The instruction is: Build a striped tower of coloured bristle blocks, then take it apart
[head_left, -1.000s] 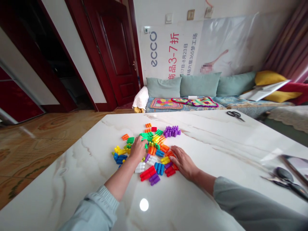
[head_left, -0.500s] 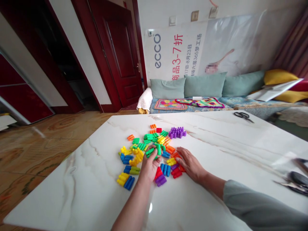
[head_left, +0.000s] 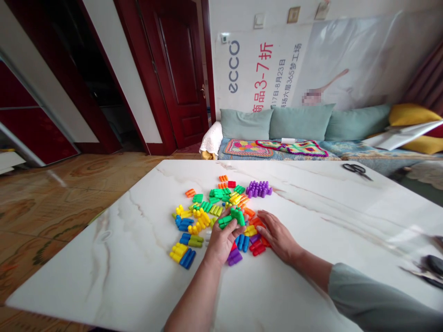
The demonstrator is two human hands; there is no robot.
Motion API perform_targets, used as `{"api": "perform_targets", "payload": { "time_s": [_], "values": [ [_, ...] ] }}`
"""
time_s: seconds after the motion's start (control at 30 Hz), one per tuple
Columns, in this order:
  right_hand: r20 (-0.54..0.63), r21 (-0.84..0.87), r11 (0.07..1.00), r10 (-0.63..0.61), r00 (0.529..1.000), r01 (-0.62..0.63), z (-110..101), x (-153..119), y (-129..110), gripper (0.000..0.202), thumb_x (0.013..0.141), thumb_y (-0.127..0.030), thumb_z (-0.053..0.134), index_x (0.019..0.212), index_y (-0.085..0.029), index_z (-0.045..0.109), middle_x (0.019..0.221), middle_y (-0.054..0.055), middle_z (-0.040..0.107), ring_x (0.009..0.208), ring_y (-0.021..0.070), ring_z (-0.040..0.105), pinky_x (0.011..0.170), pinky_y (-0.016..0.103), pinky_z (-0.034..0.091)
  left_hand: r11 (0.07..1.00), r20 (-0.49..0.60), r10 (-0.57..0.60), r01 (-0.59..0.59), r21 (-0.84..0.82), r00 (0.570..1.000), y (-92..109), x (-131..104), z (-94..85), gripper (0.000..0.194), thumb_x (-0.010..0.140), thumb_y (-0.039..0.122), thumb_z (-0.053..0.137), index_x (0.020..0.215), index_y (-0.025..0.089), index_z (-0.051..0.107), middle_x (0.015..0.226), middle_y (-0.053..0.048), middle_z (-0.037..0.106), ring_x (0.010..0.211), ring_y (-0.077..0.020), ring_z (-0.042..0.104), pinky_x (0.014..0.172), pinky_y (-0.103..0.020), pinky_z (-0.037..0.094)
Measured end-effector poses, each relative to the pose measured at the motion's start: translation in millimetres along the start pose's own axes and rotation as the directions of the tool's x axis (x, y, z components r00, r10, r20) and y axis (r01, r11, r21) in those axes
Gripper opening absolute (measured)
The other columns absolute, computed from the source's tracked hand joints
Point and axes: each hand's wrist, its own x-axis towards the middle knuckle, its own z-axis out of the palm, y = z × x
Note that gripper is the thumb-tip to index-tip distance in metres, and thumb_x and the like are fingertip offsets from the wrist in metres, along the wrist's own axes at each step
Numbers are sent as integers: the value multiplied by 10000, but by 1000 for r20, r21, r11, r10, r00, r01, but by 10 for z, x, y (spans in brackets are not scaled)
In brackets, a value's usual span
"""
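Green toy building blocks [head_left: 236, 216] rest in my left hand [head_left: 223, 242], the thumb and fingers closed around them above the pile. My right hand [head_left: 278, 235] lies at the pile's right side, fingers stretched out, its fingertips at red blocks [head_left: 258, 248] and orange ones. Around the hands are yellow blocks [head_left: 202, 220], blue blocks [head_left: 242, 243], purple blocks [head_left: 235, 257] and more green blocks [head_left: 218, 193]. A joined cluster of purple blocks [head_left: 259, 189] sits at the back right of the pile. My left hand hides part of the pile.
The white marble-patterned table [head_left: 131, 276] carries everything. Black-handled scissors [head_left: 357, 169] lie near its far right edge, and another black-handled tool [head_left: 432, 267] at the right. Behind stands a sofa with green cushions [head_left: 301, 122].
My left hand has turned the green blocks a little and shifted slightly right in view. My right hand stays beside the red blocks. The whole view has shifted slightly.
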Motion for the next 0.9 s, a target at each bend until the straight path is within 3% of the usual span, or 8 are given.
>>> {"api": "perform_targets", "payload": {
  "time_s": [0.17, 0.3, 0.43, 0.53, 0.6, 0.67, 0.73, 0.9],
  "values": [
    [12, -11, 1000, 12, 1000, -12, 8, -7, 15, 404, 939, -463, 394, 1229, -203, 498, 1303, 119, 547, 1261, 235, 473, 1075, 435, 394, 996, -67, 59, -63, -56, 996, 21, 40, -57, 540, 688, 162, 788, 1184, 194, 577, 995, -46, 696, 946, -190, 682, 816, -279, 560],
    [5, -14, 1000, 9, 1000, -9, 24, -11, 43, 400, 936, -455, 397, 1237, -210, 496, 1312, 117, 543, 1254, 240, 480, 1067, 443, 401, 997, -94, 38, -43, -60, 995, 42, 56, -107, 471, 686, 268, 800, 1106, 187, 604, 895, -34, 696, 801, -155, 694, 624, -191, 554],
    [7, -10, 1000, 1, 1000, -1, 26, -10, 48, 404, 935, -459, 400, 1244, -216, 491, 1306, 114, 548, 1258, 238, 476, 1072, 442, 395, 997, -29, 51, -53, -61, 998, 43, 52, -127, 374, 699, 355, 785, 983, 169, 625, 643, 38, 595, 447, -28, 495, 419, -134, 412],
    [11, -12, 1000, -1, 1000, 1, 23, -10, 42, 396, 938, -458, 397, 1236, -218, 494, 1307, 114, 544, 1261, 235, 473, 1072, 440, 397, 994, -19, 51, -52, -94, 999, 45, 61, -105, 335, 706, 398, 768, 890, 153, 632, 546, 71, 499, 378, -4, 358, 377, -141, 321],
    [15, -15, 1000, 5, 1000, -5, 21, -11, 39, 390, 939, -454, 394, 1229, -215, 497, 1305, 116, 544, 1262, 232, 471, 1076, 434, 395, 991, -104, 99, -108, -81, 990, 46, 75, -85, 349, 686, 413, 777, 865, 150, 634, 571, 57, 525, 407, -18, 404, 401, -154, 342],
    [16, -16, 1000, 5, 1000, -5, 19, -12, 37, 391, 938, -450, 397, 1227, -208, 500, 1304, 118, 545, 1269, 231, 464, 1085, 429, 385, 976, -213, 214, -215, 21, 953, 42, 90, -75, 375, 676, 419, 781, 901, 154, 644, 693, 14, 610, 514, -56, 523, 462, -174, 406],
    [16, -17, 1000, 0, 1000, 0, 17, -12, 35, 390, 935, -444, 404, 1229, -205, 501, 1302, 119, 548, 1274, 233, 458, 1089, 432, 379, 929, -269, 346, -289, 229, 899, 33, 101, -84, 397, 700, 430, 757, 972, 161, 653, 830, -27, 657, 629, -96, 594, 528, -198, 459],
    [21, -19, 1000, 1, 1000, 0, 7, -9, 20, 375, 935, -430, 411, 1225, -209, 498, 1297, 119, 549, 1271, 234, 460, 1085, 440, 383, 710, -236, 540, -286, 644, 808, 18, 110, -163, 313, 799, 375, 654, 1039, 174, 652, 1024, -78, 672, 880, -172, 643, 732, -252, 522]
  ]
}}
